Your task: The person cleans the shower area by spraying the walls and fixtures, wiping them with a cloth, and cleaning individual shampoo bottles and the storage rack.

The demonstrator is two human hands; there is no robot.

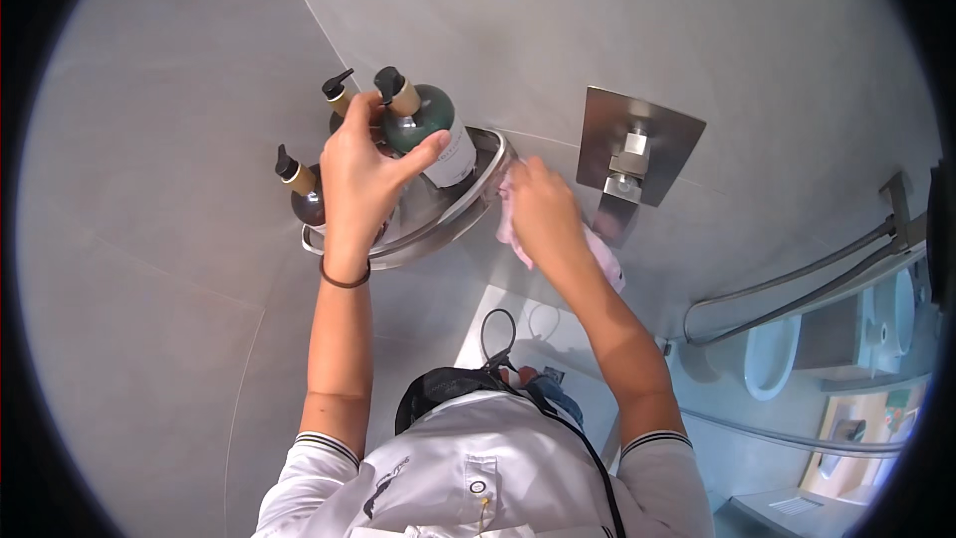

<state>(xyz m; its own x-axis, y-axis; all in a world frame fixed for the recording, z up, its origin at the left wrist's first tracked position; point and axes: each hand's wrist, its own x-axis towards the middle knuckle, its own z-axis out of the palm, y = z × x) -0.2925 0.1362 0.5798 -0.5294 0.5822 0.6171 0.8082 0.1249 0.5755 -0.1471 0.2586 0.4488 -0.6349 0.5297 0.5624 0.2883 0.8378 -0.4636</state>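
A metal corner shelf with a raised rail is fixed to the wall before me. My left hand reaches over it and holds a dark green pump bottle with a white label, thumb across its front and fingers by its black pump head. Behind that hand stand two more pump bottles, one at the back and one at the left end, both partly hidden. My right hand, slightly blurred, grips a pink cloth against the right end of the shelf's rail.
A square metal shower valve plate with a protruding handle is on the wall right of my right hand. Further right hangs a shower hose. Beyond a glass panel are a toilet and a washbasin. A black cord loops at my waist.
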